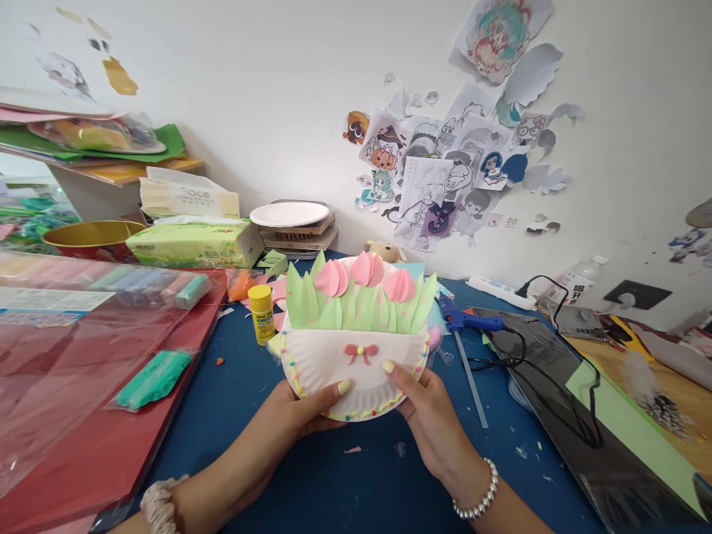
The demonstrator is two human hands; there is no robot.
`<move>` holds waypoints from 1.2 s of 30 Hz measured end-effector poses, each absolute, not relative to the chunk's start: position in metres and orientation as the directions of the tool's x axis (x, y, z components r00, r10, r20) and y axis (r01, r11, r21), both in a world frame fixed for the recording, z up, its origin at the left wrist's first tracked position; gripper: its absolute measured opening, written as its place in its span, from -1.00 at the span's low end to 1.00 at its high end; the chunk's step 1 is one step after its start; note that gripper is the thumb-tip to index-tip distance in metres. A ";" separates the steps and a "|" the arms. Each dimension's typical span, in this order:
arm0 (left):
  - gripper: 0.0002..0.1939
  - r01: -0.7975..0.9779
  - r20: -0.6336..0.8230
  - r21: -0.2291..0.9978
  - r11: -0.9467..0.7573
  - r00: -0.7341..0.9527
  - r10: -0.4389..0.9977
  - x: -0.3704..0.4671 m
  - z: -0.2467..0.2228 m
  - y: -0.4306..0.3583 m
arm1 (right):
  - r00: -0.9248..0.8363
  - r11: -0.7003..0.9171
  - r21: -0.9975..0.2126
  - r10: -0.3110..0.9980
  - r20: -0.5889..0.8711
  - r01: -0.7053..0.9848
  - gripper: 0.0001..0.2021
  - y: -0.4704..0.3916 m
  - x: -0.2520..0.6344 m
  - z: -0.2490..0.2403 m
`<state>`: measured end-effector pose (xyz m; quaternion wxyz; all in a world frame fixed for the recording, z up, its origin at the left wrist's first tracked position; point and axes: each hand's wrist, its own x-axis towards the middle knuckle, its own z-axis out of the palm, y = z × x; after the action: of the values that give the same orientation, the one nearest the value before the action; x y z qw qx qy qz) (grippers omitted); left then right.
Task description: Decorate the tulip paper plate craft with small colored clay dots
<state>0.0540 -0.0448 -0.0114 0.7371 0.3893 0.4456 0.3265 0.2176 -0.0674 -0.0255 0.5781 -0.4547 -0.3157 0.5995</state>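
Between both hands, upright above the blue table, is a paper-plate flower basket. Its curved rim carries small coloured dots, and a pink bow with a yellow centre sits on the front. Green paper leaves and pink paper tulips rise from the pocket. My left hand grips the lower left edge, thumb across the front and fingers behind. On the lower right edge my right hand holds it the same way. The fingers behind the plate are partly hidden.
A glue stick stands left of the basket. To the right lie a blue glue gun and its cord. A red board bears a green clay packet. Tissue packs and a white plate are at the back.
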 end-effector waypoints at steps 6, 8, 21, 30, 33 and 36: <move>-0.39 -0.157 -0.390 0.865 0.477 0.389 0.834 0.055 -0.012 -0.045 | 0.084 -0.129 -0.906 0.981 -0.178 -0.404 -0.64 -0.067 0.217 -0.025; -0.39 -0.150 -0.394 0.866 0.478 0.385 0.835 0.055 -0.012 -0.045 | 0.084 -0.131 -0.906 0.980 -0.179 -0.403 -0.63 -0.067 0.217 -0.025; -0.37 -0.150 -0.391 0.868 0.473 0.380 0.838 0.055 -0.012 -0.045 | 0.085 -0.133 -0.900 0.979 -0.184 -0.416 -0.62 -0.066 0.217 -0.026; -0.41 -0.146 -0.408 0.862 0.485 0.368 0.836 0.055 -0.011 -0.045 | 0.085 -0.138 -0.900 0.978 -0.189 -0.415 -0.61 -0.067 0.217 -0.024; -0.40 -0.152 -0.400 0.864 0.481 0.374 0.837 0.055 -0.011 -0.045 | 0.080 -0.133 -0.901 0.980 -0.181 -0.413 -0.61 -0.067 0.217 -0.024; -0.38 -0.154 -0.393 0.866 0.475 0.377 0.839 0.055 -0.012 -0.046 | 0.084 -0.133 -0.901 0.979 -0.183 -0.413 -0.60 -0.067 0.217 -0.024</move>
<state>0.0549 -0.0455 -0.0117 0.7351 0.3852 0.4442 0.3377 0.2173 -0.0668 -0.0240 0.5796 -0.4540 -0.3121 0.6004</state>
